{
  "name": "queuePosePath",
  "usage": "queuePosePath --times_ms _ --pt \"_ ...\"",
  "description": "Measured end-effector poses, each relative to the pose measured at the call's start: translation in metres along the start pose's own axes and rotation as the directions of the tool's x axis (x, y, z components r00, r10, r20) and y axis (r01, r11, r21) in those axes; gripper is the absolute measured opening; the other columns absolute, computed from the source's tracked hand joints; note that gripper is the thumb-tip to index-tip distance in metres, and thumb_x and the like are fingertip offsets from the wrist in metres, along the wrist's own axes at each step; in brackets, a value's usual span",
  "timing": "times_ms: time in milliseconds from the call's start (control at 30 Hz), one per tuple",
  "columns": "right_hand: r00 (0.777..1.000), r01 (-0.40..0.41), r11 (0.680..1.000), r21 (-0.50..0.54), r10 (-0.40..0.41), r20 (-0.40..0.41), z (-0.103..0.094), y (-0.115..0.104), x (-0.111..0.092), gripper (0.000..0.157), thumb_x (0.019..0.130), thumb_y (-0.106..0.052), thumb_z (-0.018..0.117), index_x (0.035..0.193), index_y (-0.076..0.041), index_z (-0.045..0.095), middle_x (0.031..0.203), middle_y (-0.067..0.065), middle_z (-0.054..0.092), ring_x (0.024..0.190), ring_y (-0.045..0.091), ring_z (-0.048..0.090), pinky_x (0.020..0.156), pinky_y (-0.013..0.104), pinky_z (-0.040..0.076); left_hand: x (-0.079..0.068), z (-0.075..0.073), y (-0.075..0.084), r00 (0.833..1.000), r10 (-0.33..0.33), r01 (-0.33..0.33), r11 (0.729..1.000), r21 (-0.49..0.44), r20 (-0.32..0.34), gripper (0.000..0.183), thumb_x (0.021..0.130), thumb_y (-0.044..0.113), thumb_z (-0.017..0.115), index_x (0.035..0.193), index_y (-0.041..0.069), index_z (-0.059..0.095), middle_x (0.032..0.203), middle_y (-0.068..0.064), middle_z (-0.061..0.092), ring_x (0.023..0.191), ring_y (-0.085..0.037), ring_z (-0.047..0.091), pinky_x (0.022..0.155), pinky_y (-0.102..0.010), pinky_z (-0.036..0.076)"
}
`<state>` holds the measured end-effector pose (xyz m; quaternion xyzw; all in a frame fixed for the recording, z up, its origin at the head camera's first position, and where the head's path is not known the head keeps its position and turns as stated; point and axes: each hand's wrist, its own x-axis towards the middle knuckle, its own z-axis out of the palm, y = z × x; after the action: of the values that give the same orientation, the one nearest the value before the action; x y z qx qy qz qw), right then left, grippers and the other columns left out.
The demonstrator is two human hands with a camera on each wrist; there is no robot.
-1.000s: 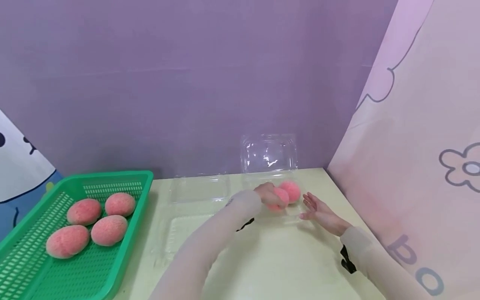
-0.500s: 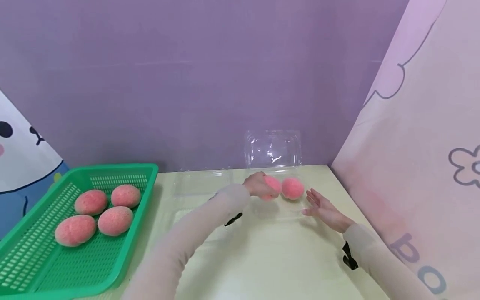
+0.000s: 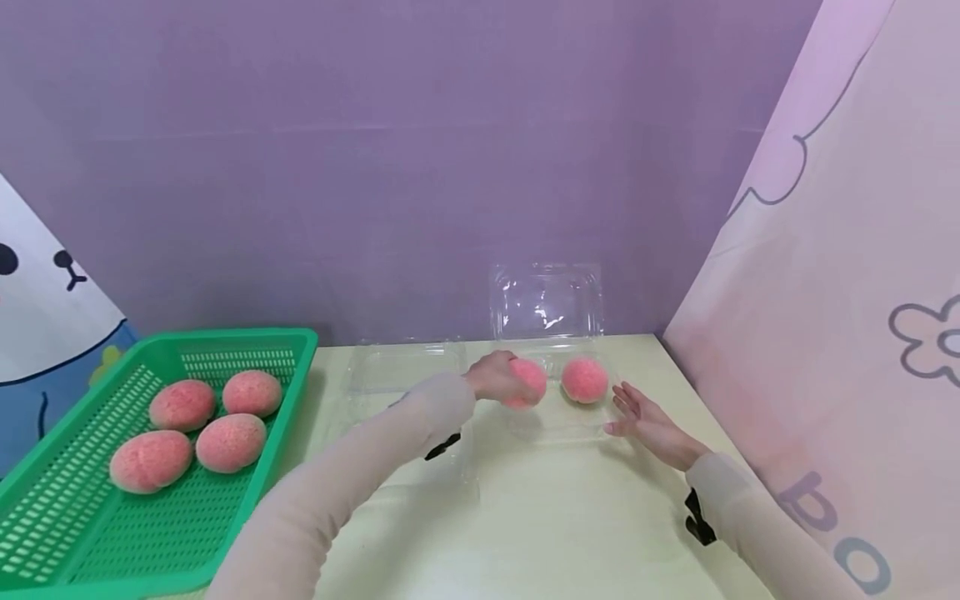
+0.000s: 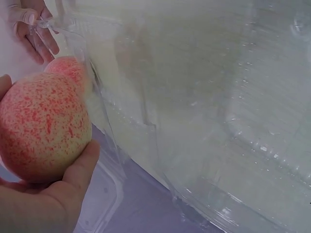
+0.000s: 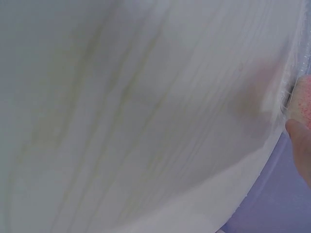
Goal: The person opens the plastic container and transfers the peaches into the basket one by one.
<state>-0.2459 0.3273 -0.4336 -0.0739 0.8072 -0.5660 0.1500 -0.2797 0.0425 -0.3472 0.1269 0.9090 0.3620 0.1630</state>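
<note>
My left hand [image 3: 497, 379] holds a pink peach [image 3: 527, 383] over the left half of a clear plastic clamshell box [image 3: 562, 429]. In the left wrist view, fingers and thumb wrap around that speckled peach [image 4: 43, 126]. A second peach [image 3: 585, 380] sits in the right half of the same box, apart from the held one. My right hand [image 3: 651, 429], fingers loosely extended, is at the box's right edge; its thumb appears to touch the rim. The box's lid [image 3: 547, 302] stands raised behind it. Only part of the right hand [image 5: 301, 153] shows in the right wrist view.
Left on the table [image 3: 570, 517] stands a green basket [image 3: 288, 417] with several peaches [image 3: 231, 442]. Another clear clamshell box [image 3: 405, 367] lies open between basket and my left forearm, partly hidden. A purple wall [image 3: 480, 167] rises behind; a pink printed sheet [image 3: 817, 317] hangs at right.
My left hand has carried its peach leftward, away from the second peach, which now shows fully. The right hand stays by the box edge. The head view has shifted slightly.
</note>
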Motion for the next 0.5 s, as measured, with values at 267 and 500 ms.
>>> queuePosePath --times_ms 267,500 --pt "1.0 0.005 1.0 0.003 -0.005 0.003 0.0 -0.002 0.0 0.095 0.086 -0.014 0.06 0.142 -0.003 -0.016 0.152 0.016 -0.006 0.139 0.036 -0.001 0.11 0.052 0.009 -0.008 -0.01 -0.004 1.0 -0.003 0.003 1.0 0.013 0.001 0.079 0.064 0.034 0.076 0.131 0.009 0.043 0.115 -0.005 0.056 0.103 -0.023 0.053 0.085 -0.041 0.047" --pt "1.0 0.009 1.0 -0.003 -0.009 0.003 0.0 0.001 -0.001 0.095 0.086 -0.014 0.059 0.142 -0.003 -0.017 0.152 0.017 -0.007 0.139 0.036 -0.001 0.11 0.053 0.008 -0.019 -0.018 -0.004 1.0 0.002 -0.003 1.0 0.027 0.028 0.079 0.064 0.034 0.077 0.13 0.009 0.044 0.115 -0.005 0.056 0.104 -0.023 0.053 0.085 -0.042 0.047"
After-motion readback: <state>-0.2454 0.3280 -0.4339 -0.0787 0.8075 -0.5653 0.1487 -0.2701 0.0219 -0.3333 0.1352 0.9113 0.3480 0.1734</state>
